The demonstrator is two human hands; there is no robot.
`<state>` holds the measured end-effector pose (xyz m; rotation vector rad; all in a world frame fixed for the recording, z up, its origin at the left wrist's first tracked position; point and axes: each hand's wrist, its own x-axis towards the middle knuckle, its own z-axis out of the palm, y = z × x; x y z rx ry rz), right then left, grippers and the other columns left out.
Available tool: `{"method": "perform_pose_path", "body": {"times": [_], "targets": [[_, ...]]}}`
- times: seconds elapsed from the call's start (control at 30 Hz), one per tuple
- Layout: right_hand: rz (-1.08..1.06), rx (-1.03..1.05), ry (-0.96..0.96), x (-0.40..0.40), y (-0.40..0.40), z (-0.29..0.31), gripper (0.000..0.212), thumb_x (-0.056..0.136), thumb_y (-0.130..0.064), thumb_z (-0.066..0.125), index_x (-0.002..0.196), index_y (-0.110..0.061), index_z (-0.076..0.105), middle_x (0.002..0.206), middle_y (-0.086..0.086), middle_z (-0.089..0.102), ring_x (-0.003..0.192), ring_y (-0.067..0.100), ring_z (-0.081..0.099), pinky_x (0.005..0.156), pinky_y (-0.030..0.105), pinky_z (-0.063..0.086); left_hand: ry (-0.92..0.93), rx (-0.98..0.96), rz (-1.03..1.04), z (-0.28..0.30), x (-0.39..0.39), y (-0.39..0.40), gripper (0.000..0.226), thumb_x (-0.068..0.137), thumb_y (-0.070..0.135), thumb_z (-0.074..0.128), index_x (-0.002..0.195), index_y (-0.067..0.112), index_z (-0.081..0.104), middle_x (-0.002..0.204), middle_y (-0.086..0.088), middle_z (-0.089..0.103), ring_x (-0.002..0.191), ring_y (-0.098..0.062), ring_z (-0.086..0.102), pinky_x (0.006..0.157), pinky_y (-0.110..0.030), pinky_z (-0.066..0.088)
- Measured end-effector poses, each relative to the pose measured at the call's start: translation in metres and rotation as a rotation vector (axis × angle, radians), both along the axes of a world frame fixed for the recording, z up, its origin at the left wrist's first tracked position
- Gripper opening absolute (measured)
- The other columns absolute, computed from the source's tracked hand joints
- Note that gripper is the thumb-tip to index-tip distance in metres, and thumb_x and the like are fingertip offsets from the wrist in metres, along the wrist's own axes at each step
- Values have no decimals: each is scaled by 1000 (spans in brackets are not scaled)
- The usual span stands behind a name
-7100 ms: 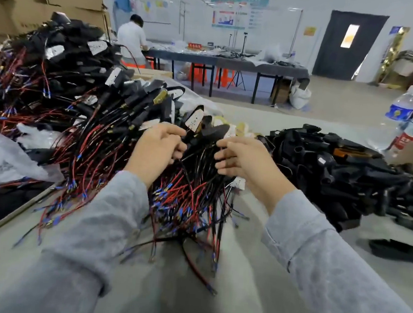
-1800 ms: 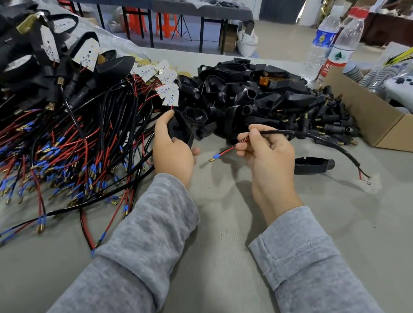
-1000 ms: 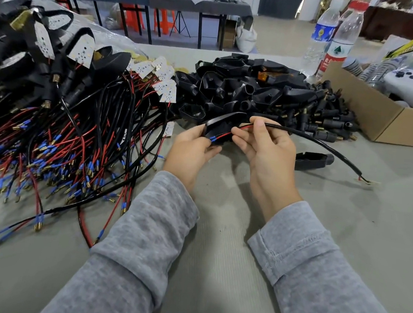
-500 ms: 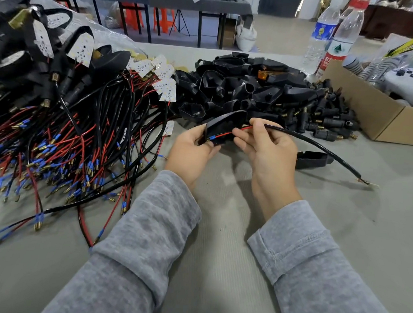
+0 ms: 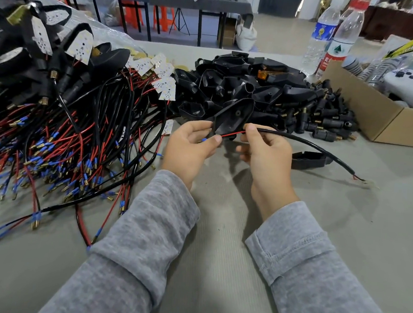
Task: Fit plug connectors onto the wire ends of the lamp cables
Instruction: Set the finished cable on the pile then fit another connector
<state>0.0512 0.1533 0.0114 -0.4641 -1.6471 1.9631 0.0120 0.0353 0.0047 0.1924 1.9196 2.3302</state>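
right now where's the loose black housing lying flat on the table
In the head view the loose black housing lies on the grey table just right of the right hand, under the black cable and in front of the cardboard box.

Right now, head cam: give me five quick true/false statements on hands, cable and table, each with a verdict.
1. The left hand holds a black plastic housing. True.
2. The right hand is empty. False: it grips the black cable, whose red wire runs toward the left hand.
3. The cable's far end lies on the grey table, right of the hands. True.
4. The cardboard box sits at the left edge. False: it is at the right, beside two water bottles.
5. The pile of red and black cables lies to the right of both hands. False: it lies to their left.
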Motion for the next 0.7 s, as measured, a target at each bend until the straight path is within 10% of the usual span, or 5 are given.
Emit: {"method": "perform_pose_path", "body": {"times": [0.17,0.4,0.7], "targets": [[-26,60,-53,-2,2,-3,19,97,-19,59,81,-13,65,68,-4,64,51,3,57,53,17,49,36,-15,-36,4,2,-2,25,83,6,74,101,21,66,105,-16,70,80,-14,69,72,-21,54],[-136,128,-73,-3,0,-3,10,96,-29,57,88,-23,60,88,2,68,87,24,68,81,43,56,279,-537,-59,-2,9,4,16,85,32,72,98,33,64,81,4,71,76,-11,65,79,-32,51],[-241,265,-56,-3,-1,-3,18,94,-27,58,80,-29,47,111,4,53,74,1,56,74,25,49,352,-689,-85,-3,11,8,28,90,37,63,113,24,56,87,5,68,78,-15,60,84,-43,50]]}}
